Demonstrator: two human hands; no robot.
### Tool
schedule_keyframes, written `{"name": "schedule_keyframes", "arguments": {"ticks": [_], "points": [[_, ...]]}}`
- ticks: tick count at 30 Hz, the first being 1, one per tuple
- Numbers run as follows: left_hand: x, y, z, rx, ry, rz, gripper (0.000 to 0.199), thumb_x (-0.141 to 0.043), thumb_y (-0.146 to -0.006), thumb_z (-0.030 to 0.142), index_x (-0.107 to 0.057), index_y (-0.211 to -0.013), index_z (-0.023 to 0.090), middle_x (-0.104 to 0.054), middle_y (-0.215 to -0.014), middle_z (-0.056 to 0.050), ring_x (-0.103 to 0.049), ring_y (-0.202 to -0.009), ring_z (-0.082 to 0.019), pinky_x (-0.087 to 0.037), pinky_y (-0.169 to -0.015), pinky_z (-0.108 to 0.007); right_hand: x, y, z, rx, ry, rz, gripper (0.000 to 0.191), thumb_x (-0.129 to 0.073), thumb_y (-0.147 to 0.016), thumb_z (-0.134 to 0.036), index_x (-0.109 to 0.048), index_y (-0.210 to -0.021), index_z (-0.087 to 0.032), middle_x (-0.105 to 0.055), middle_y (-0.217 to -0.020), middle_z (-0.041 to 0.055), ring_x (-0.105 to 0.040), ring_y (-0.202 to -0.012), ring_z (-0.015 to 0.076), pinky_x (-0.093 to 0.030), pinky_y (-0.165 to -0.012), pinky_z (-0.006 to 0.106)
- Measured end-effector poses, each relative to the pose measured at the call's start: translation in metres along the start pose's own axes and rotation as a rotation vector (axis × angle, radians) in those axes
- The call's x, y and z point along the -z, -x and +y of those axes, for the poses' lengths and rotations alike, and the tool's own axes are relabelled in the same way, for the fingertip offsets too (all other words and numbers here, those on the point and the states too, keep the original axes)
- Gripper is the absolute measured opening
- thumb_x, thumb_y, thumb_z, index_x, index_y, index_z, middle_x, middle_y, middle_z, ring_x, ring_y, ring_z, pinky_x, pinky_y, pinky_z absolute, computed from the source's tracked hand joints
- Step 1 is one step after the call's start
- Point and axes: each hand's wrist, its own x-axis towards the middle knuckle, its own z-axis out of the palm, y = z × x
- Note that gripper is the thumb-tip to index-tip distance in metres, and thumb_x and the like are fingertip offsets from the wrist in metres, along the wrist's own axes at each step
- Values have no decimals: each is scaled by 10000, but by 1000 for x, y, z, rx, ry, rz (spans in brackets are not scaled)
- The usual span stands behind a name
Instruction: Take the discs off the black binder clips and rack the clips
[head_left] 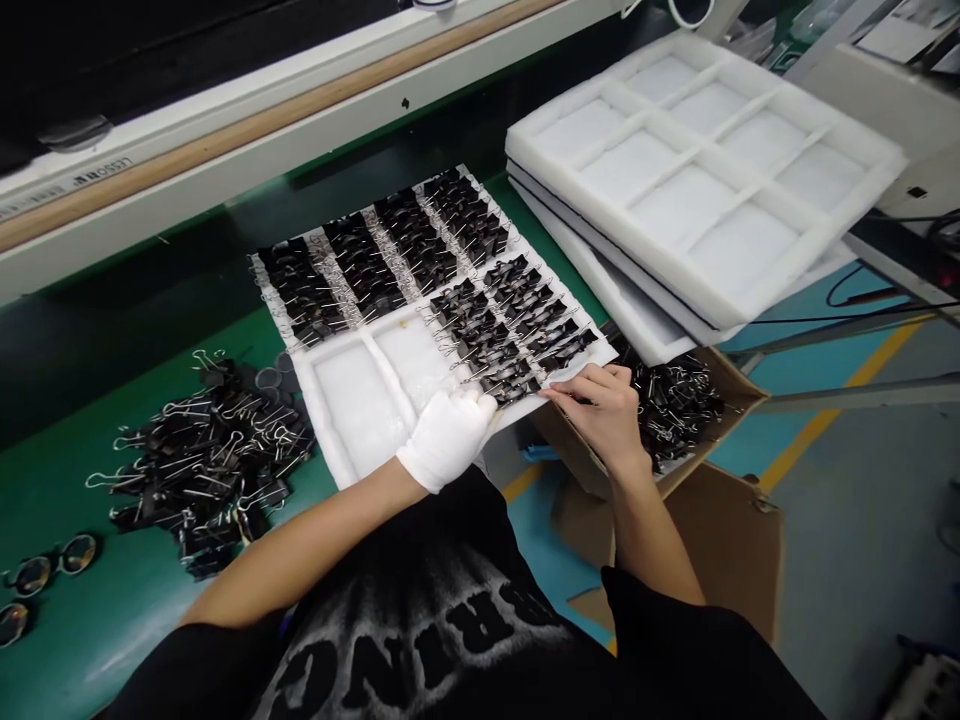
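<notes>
A white foam tray (328, 425) with square compartments lies before me, its near edge jutting past the table. Black binder clips (517, 320) with wire handles fill several compartments in tight rows; two compartments at the near left hold none. My left hand (450, 437), in a white glove, has its fingers closed on a binder clip at the near end of a row, mostly hidden by the glove. Bare, my right hand (606, 410) pinches at the other end of that same near row, beside the tray's corner; the fingers partly cover what they grip, seemingly a binder clip.
Left of the tray a loose heap of binder clips (217, 450) lies on the green table (112, 600), with round glasses-like items (56, 568) farther left. Stacked foam trays (705, 170) rise at the right. Below them stands a cardboard box (727, 415) full of clips.
</notes>
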Motion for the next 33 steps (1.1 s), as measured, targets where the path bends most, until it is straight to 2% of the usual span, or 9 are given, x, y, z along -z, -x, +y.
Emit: {"name": "schedule_keyframes", "arguments": {"ticks": [3,6,8,11,15,18,23,28,33], "points": [[4,1,1,-19,35,-53,346,-403,-1087,333,-668,-933,174,-650,-808,-101,-645,-781,-264,-453,-702,-391,5,0,2,53,-13,-57,279,-692,-995,-368,-737,-772,-207,-682,-697,-10,-577,-647,139,-360,-790,368],[12,14,-2,-25,74,-79,374,-373,-1094,369,-669,-1017,154,-667,-839,-107,-653,-763,-258,-460,-700,-386,11,0,6,109,20,-126,182,-657,-1017,-313,-806,-954,-230,-701,-750,-2,-601,-692,144,-377,-806,368],[18,27,-4,-23,98,-73,383,-378,-1093,396,-663,-1117,141,-686,-894,-117,-661,-775,-250,-473,-710,-382,12,2,9,100,27,-73,181,-656,-1014,-304,-823,-980,-241,-683,-732,0,-600,-691,147,-400,-801,361],[25,46,-7,-19,145,-65,351,-424,-1080,397,-667,-1162,158,-695,-934,-109,-668,-814,-251,-493,-740,-386,6,4,11,38,22,65,188,-716,-968,-347,-826,-870,-231,-658,-688,5,-588,-663,154,-427,-761,348],[34,68,-8,-5,208,-70,294,-456,-1070,380,-682,-1102,194,-698,-931,-84,-667,-838,-258,-492,-730,-399,-1,5,11,13,72,71,240,-721,-958,-370,-819,-791,-226,-686,-668,9,-595,-631,155,-419,-749,351],[42,82,-8,-13,242,-75,298,-447,-1078,394,-670,-1071,198,-710,-957,-77,-670,-862,-246,-491,-770,-402,5,5,2,-30,129,-21,282,-683,-978,-389,-819,-808,-210,-702,-681,20,-614,-637,162,-414,-755,351],[52,119,-17,-27,282,-80,268,-452,-1077,359,-667,-1089,201,-719,-979,-55,-674,-882,-235,-493,-782,-393,27,0,-34,-19,403,-119,278,-586,-1028,-354,-801,-1087,-187,-725,-839,54,-625,-760,204,-416,-811,361],[52,183,-43,174,289,25,290,-482,-1057,403,-710,-1145,248,-747,-981,-61,-687,-843,-232,-514,-775,-396,30,-17,-64,215,452,-248,282,-506,-1044,-212,-785,-1073,-186,-663,-800,50,-596,-749,197,-416,-784,354],[44,257,-66,543,182,321,303,-514,-1029,355,-700,-1248,259,-762,-1162,-97,-715,-1056,-263,-530,-932,-424,9,-33,-96,456,270,-268,286,-484,-1022,-146,-751,-1115,-188,-623,-768,45,-565,-753,213,-444,-799,369]]}}
